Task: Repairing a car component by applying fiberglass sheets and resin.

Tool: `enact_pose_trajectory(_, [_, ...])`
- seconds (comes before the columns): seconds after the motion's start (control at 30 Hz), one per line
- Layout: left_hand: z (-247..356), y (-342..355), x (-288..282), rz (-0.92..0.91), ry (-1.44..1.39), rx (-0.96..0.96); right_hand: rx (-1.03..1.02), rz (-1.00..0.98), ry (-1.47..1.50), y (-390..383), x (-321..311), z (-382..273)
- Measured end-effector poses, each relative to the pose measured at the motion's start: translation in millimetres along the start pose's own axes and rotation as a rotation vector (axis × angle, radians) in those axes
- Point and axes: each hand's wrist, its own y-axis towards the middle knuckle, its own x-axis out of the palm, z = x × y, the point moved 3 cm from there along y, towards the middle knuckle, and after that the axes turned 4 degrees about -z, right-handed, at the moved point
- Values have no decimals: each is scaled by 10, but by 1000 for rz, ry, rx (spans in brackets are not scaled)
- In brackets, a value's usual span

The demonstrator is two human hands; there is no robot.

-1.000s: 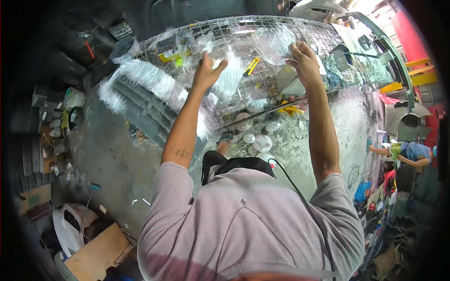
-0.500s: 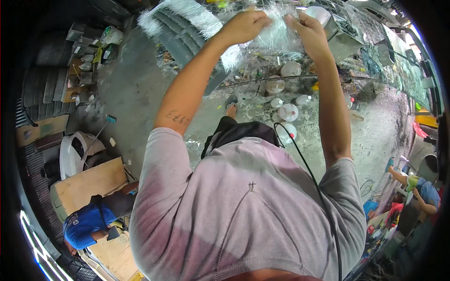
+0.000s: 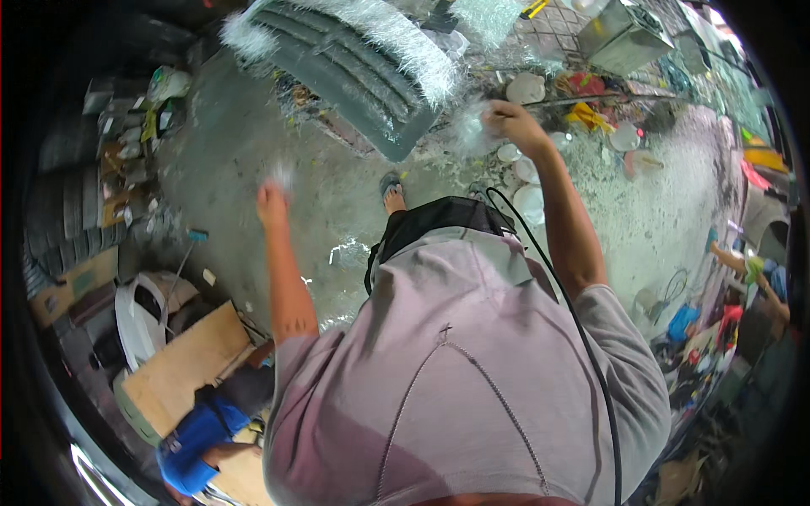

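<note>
Out to the left, above the floor, my left hand (image 3: 270, 206) is closed on a small tuft of white glass fibre (image 3: 282, 175), blurred by motion. My right hand (image 3: 515, 125) is closed on a bigger, wispy piece of glass fibre matting (image 3: 469, 131), near the bench's front edge. Between and beyond my hands lies a long grey ribbed panel (image 3: 359, 80). Frayed white glass fibre matting (image 3: 396, 38) overhangs its far edge and left end. Neither hand touches the panel.
A square metal can (image 3: 620, 38) stands on the cluttered bench at the far right. Below it are white plastic jugs (image 3: 528, 202) and a yellow item (image 3: 589, 116). At lower left, a person in blue (image 3: 198, 443) is beside a wooden board (image 3: 187, 371). Another person (image 3: 776, 282) is at far right.
My hands have moved apart and nearer to me, the left swinging far out left. The fibre matting between them is now in separate pieces. My view has shifted, showing more of the panel.
</note>
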Motion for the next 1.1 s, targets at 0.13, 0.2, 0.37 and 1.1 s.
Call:
enact_pose_trajectory(0.13, [-2217, -951, -959, -111, 174, -493, -103, 175, -274, 434, 455, 167])
enact_pose_trajectory(0.2, [-2913, -1569, -1436, -216, 141, -631, -139, 279, -363, 614, 584, 159])
enact_pose_trajectory(0.37, [-3364, -2020, -2134, -326, 171, -1023, -100, 557, -576, 722, 828, 220])
enact_pose_trajectory(1.1, [-1073, -1216, -1446, -265, 362, -520, -214, 845, -712, 663, 1225, 335])
